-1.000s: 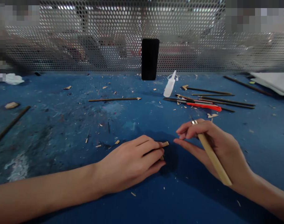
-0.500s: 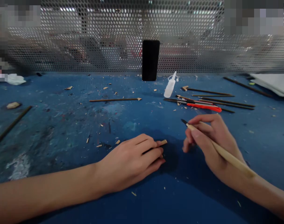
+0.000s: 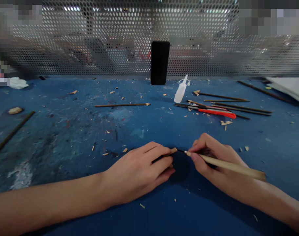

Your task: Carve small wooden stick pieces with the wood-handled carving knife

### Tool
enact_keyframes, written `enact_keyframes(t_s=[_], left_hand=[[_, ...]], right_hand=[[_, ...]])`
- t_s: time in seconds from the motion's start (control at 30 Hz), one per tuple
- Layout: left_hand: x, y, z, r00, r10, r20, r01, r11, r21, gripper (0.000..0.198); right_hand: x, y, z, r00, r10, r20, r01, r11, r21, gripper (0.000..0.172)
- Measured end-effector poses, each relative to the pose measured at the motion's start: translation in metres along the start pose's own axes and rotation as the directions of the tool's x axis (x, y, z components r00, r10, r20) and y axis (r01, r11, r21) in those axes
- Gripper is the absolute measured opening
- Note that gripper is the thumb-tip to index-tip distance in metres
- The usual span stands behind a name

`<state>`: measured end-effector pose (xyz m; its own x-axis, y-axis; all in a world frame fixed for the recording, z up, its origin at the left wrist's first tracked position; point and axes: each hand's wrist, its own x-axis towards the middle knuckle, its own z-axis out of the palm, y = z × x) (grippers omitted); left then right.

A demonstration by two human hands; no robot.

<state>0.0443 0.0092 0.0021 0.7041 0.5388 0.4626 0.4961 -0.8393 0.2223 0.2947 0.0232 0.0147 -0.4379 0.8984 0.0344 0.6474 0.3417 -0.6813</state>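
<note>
My left hand (image 3: pixel 144 167) rests on the blue tabletop, its fingers closed around a small pale piece of wood (image 3: pixel 173 150). Only the end of that piece shows past the fingertips. My right hand (image 3: pixel 213 157) pinches a slim tool (image 3: pixel 228 166) like a pen. This tool has a pale wooden handle, a small metal collar and a dark pointed tip; whether the tip is bristle or blade I cannot tell. The tip points left, at or very close to the wood's end.
Beyond my hands lie a red utility knife (image 3: pixel 217 113), several dark thin sticks (image 3: pixel 243 108) and a white squeeze bottle (image 3: pixel 180 91). A black phone (image 3: pixel 160 63) leans on the perforated metal screen (image 3: pixel 120 42). One arrow-like stick (image 3: pixel 122 105) lies left of them. Wood chips are scattered about.
My right hand has moved left and down, bringing the tool's tip to the wood's end. The left hand has hardly moved. Wood chips that the right hand covered now show.
</note>
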Motion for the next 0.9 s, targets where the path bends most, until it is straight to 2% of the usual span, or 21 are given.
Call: enact_keyframes(t_s=[0.37, 0.57, 0.9], left_hand=[[0.0022, 0.0002, -0.0007, 1.000, 0.004, 0.014, -0.004, 1.000, -0.005, 0.022], [0.0013, -0.0015, 0.0011, 0.999, 0.031, 0.017, -0.031, 0.999, -0.006, 0.021], [0.0024, -0.0008, 0.0010, 0.999, 0.038, 0.017, -0.038, 0.999, 0.002, 0.020]], right_hand=[[0.0011, 0.0012, -0.0008, 0.998, -0.054, 0.033, 0.054, 0.998, -0.006, 0.015], [0.0015, 0.0021, -0.0002, 0.998, -0.028, 0.055, 0.027, 1.000, 0.012, 0.020], [0.0018, 0.0028, 0.0002, 0.994, -0.039, 0.097, 0.037, 0.999, 0.021, 0.014]])
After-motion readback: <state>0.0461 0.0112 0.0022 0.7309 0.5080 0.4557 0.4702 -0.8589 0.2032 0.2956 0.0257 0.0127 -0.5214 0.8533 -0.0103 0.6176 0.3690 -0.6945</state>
